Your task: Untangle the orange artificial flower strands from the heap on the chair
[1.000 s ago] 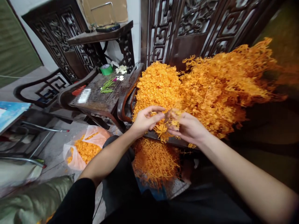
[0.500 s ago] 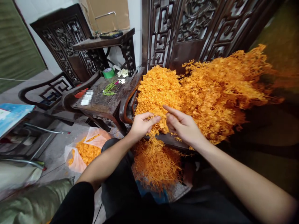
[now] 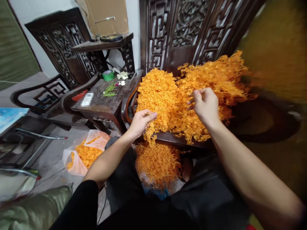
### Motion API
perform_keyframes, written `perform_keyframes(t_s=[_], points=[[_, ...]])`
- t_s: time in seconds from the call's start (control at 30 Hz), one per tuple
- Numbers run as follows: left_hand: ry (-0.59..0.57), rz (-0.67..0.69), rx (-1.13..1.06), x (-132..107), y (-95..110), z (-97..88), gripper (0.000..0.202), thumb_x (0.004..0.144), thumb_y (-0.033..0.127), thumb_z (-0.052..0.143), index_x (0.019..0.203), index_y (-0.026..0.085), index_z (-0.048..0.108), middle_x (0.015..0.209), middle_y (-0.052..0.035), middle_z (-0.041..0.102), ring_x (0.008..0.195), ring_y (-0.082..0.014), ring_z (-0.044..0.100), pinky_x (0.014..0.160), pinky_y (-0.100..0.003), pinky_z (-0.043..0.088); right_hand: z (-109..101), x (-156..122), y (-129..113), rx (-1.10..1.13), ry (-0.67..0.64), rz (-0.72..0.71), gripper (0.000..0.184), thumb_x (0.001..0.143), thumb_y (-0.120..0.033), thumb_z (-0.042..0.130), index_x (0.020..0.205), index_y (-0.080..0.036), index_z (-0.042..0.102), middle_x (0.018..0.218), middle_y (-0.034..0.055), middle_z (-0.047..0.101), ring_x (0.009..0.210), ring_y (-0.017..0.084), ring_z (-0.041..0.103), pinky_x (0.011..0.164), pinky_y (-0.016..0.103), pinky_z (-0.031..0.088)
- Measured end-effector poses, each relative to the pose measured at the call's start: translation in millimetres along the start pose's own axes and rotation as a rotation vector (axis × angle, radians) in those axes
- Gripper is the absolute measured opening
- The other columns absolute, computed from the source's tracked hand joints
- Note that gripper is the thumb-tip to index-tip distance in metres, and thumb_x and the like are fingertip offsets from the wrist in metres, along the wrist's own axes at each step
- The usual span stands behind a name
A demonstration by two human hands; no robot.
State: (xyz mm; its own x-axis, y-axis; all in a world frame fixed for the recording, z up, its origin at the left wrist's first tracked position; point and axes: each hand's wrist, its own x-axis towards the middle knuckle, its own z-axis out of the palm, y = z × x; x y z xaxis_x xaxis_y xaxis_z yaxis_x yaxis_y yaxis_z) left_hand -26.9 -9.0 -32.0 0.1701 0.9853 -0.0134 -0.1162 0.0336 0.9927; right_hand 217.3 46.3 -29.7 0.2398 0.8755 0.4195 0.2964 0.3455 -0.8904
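My left hand [image 3: 143, 123] is closed in a pinch, with an orange sprig [image 3: 150, 134] hanging below its fingers. Just behind it rises a dense heap of small orange flower pieces [image 3: 155, 92]. Over to the right, my right hand [image 3: 207, 103] is raised in front of a looser pile of branching orange sprigs [image 3: 216, 76]. Its fingers are curled together, and whatever lies between them blends into the orange behind. Below the seat's edge, between my knees, thin orange stems [image 3: 158, 163] fill a container whose sides are mostly hidden.
Both piles rest on a dark carved wooden seat [image 3: 168, 137]. At left, a low wooden table [image 3: 100, 107] bears a roll of green tape [image 3: 107, 75], green stems [image 3: 109, 90] and white flowers [image 3: 122, 75]. A plastic bag [image 3: 79, 164] of orange pieces lies on the floor.
My hands were close together over the front of the heap. The right hand has moved right and up to the branching pile; the left stays near the heap. The view has shifted somewhat.
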Motion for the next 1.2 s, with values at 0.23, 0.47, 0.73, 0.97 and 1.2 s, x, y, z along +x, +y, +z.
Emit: perform_keyframes(t_s=[0.23,0.47,0.73,0.97,1.2], points=[[-0.201,-0.089,-0.050,-70.2,4.2,11.1,0.043,0.072,0.052,0.085,0.078,0.012,0.069,0.064,0.0028,0.056,0.045,-0.0022,0.037,0.039,-0.018,0.016,-16.5,-113.0,-68.2,0.208,-0.332,0.044,0.040,0.093,-0.052,0.067,0.121,-0.023,0.065,0.072,-0.0016,0.063,0.049,0.013,0.057,0.043,0.029,0.051],[-0.275,-0.068,-0.064,-163.3,-6.1,36.8,0.042,0.074,0.052,0.084,0.079,0.013,0.068,0.069,0.0025,0.058,0.045,-0.0016,0.040,0.037,-0.016,0.022,-41.7,-218.9,-107.5,-0.107,-0.365,-0.232,0.030,0.097,-0.037,0.065,0.122,-0.022,0.070,0.102,0.0065,0.074,0.089,0.022,0.071,0.082,0.038,0.056],[-0.341,-0.043,-0.055,-228.1,6.0,52.6,0.041,0.076,0.051,0.083,0.075,0.013,0.067,0.066,0.0030,0.058,0.041,-0.0015,0.038,0.036,-0.019,0.022,-77.0,-267.1,-118.3,-0.241,-0.427,-0.440,0.022,0.103,-0.034,0.056,0.117,-0.020,0.066,0.109,0.0092,0.072,0.098,0.023,0.068,0.089,0.038,0.052],[-0.321,0.110,0.131,-250.3,7.5,65.1,0.038,0.081,0.048,0.078,0.069,0.014,0.069,0.058,0.0030,0.052,0.049,-0.0054,0.039,0.044,-0.021,0.023,-81.4,-293.9,-128.8,-0.657,-0.440,-0.449,0.021,0.103,-0.025,0.045,0.107,-0.016,0.064,0.107,0.0161,0.065,0.090,0.027,0.065,0.078,0.038,0.052],[-0.295,0.158,0.073,-271.8,41.7,68.5,0.036,0.085,0.049,0.076,0.077,0.015,0.072,0.059,0.0023,0.056,0.043,-0.0050,0.045,0.042,-0.021,0.030,-97.6,-281.4,-94.5,-0.355,-0.283,0.005,0.016,0.098,-0.031,0.054,0.091,-0.017,0.058,0.109,0.0181,0.068,0.085,0.025,0.071,0.073,0.040,0.059]])
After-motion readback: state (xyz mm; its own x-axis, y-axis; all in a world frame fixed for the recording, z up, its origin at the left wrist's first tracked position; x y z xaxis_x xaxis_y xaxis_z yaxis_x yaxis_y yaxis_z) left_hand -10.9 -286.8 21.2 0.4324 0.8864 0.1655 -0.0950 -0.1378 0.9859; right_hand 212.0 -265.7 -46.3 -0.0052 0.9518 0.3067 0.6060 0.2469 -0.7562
